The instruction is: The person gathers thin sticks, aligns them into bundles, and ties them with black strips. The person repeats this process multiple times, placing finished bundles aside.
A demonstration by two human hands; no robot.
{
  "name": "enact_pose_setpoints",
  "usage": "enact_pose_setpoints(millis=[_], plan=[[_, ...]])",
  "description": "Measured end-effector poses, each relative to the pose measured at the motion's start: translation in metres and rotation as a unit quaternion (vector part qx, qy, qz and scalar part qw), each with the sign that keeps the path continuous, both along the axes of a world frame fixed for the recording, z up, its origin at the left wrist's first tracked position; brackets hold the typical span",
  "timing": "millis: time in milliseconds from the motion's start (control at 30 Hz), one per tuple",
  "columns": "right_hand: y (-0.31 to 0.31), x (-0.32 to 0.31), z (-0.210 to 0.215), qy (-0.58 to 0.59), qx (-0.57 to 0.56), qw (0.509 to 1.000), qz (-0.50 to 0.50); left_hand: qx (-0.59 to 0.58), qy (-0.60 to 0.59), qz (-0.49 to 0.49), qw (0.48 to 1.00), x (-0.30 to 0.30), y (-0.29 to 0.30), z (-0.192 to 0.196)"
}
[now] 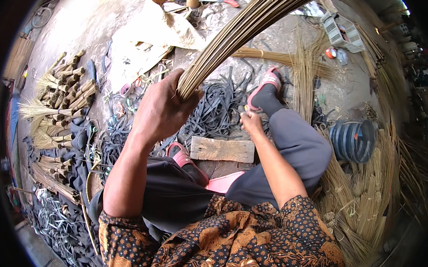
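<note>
Over the dark strips (217, 112), the bundle (243, 33) is gripped at its lower end by the left hand (167, 107), fingers wrapped tight, its stalks slanted up and rightward. Near the right foot (265, 98), the right hand (252, 122) is held curled; whether anything is pinched there cannot be told. Just beside the left sandal (181, 156), a board (223, 149) is seen.

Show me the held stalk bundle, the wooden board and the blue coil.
Stalk bundle (237, 36), head view: middle of its visible length.
Wooden board (222, 149), head view: middle of its top.
Blue coil (340, 141), head view: left side of its band.
</note>
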State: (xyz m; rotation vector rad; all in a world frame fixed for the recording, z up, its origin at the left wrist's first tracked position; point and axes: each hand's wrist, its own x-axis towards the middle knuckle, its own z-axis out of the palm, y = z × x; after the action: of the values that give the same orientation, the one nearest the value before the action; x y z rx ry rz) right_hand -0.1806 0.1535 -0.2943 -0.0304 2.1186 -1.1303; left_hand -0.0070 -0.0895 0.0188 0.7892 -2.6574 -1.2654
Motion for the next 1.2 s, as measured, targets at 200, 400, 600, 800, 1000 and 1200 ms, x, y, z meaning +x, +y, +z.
enact_pose_setpoints(millis=[200, 400, 600, 800, 1000, 1200], plan=[[-0.037, 0.025, -0.061, 0.125, 0.201, 0.971, 0.046, 0.008, 0.025, 0.057, 0.998, 0.008, -0.010, 0.002], [-0.061, 0.021, -0.081, 0.164, 0.264, 0.942, 0.125, 0.005, 0.015, 0.082, 0.997, 0.006, -0.021, -0.008], [-0.056, 0.009, -0.066, 0.052, -0.012, 0.996, 0.072, -0.054, -0.017, 0.049, 0.997, 0.003, -0.029, -0.017], [-0.055, 0.032, 0.078, 0.120, -0.197, 0.970, 0.078, -0.111, -0.071, 0.035, 0.991, 0.002, -0.032, -0.032], [-0.043, 0.088, 0.235, 0.123, -0.395, 0.905, 0.102, -0.207, -0.031, 0.008, 0.978, 0.004, -0.015, -0.043], [-0.058, 0.109, 0.270, 0.107, -0.371, 0.921, 0.048, -0.220, 0.053, 0.022, 0.974, 0.000, 0.027, -0.046]])
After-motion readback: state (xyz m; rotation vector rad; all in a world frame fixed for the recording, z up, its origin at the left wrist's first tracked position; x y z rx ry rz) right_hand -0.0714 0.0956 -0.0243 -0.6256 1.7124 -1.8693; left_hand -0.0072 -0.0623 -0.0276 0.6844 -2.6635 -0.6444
